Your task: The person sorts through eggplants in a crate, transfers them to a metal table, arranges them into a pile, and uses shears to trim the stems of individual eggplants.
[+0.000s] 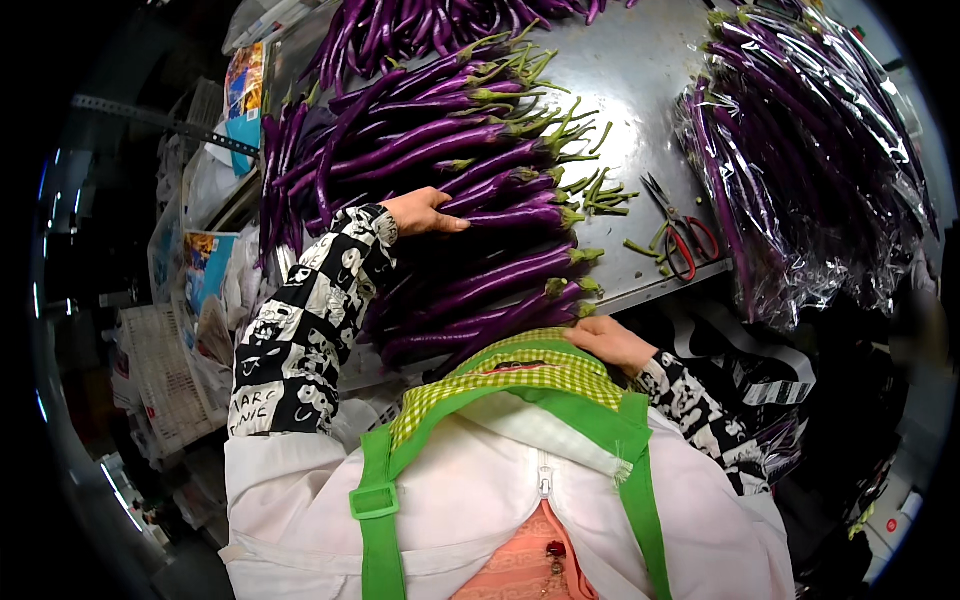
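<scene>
A big pile of long purple eggplants [480, 142] lies on a metal table [637, 45], most stem ends pointing right. My left hand [426, 214] rests on the pile, thumb and fingers against one eggplant; whether it grips is not clear. My right hand [611, 343] is at the table's near edge, beside the lowest stems and the checked green apron [517, 356]; its fingertips are partly hidden. Scissors with red handles [680, 232] lie half open right of the pile. Cut green stems [604, 196] are scattered between pile and scissors.
Eggplants in clear plastic bags [810, 150] stand in a large heap at the right. More loose eggplants [420, 26] are at the far edge. Plastic crates [169, 375] and bags are at the left. A roll or strip of labels [776, 390] hangs below the table's near right edge.
</scene>
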`<action>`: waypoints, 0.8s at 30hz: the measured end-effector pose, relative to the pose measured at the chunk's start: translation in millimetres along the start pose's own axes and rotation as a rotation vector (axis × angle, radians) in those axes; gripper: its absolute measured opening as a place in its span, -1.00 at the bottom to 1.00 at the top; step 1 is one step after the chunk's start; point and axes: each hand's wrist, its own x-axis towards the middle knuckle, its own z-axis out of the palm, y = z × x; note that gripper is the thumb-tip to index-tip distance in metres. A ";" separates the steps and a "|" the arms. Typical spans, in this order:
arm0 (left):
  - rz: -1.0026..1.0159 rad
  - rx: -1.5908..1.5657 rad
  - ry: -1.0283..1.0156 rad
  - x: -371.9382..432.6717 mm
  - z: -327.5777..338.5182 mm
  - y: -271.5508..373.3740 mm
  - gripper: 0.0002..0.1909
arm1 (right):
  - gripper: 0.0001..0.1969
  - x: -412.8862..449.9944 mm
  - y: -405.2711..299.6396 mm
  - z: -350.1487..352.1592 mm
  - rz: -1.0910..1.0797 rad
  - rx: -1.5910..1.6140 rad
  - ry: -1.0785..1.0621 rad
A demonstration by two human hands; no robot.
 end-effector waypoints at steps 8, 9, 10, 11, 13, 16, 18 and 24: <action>-0.133 -0.490 -0.476 11.1 -16.4 1.8 -0.65 | -0.52 21.4 6.9 49.4 -0.139 -0.106 0.266; -0.115 -0.514 -0.522 4.7 -19.4 10.5 -0.65 | -0.52 21.4 0.6 55.7 -0.130 -0.096 0.263; -0.134 -0.506 -0.511 4.8 -18.0 9.8 -0.63 | -0.52 21.0 -8.8 60.0 -0.119 -0.050 0.209; -0.136 -0.500 -0.523 5.1 -15.7 11.1 -0.63 | -0.53 22.8 -17.0 62.7 -0.112 -0.003 0.163; -0.081 -0.441 -0.479 5.1 -9.6 12.9 -0.61 | -0.57 28.4 -22.3 68.2 -0.017 0.202 0.100; -0.101 -0.351 -0.420 3.3 -4.3 8.4 -0.44 | -0.69 20.6 -39.0 74.0 0.041 0.495 0.097; -0.064 -0.246 -0.366 5.5 -1.2 0.8 -0.19 | -0.70 25.7 -34.9 80.0 0.025 0.568 0.072; -0.022 -0.299 -0.356 -2.5 -11.7 9.3 -0.21 | -0.74 29.0 -62.7 95.4 -0.006 0.968 0.126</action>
